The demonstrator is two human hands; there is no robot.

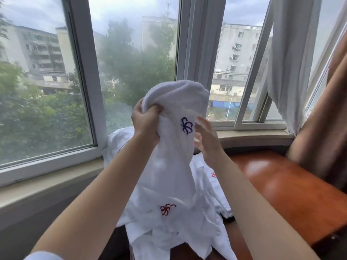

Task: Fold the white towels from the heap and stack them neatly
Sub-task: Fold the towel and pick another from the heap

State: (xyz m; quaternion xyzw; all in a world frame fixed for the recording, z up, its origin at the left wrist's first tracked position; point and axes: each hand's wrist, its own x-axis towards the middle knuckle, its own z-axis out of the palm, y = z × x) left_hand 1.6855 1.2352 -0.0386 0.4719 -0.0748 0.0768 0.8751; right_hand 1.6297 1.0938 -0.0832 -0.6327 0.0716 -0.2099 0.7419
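Note:
A white towel (174, 109) with a dark blue embroidered flower hangs lifted in front of the window. My left hand (145, 121) grips a bunch of it near the top. My right hand (206, 139) is beside the towel with fingers spread and loosely bent, touching its right edge; whether it pinches the cloth is hidden. Below, the heap of white towels (169, 212) lies crumpled on the brown table, one showing a red flower. Another white towel (216, 186) with a red mark lies flatter at the heap's right side.
The glossy brown table (277, 184) stretches right of the heap. A window sill (56, 177) and large window run behind. A white curtain (289, 59) and a brown drape (324, 113) hang at the right.

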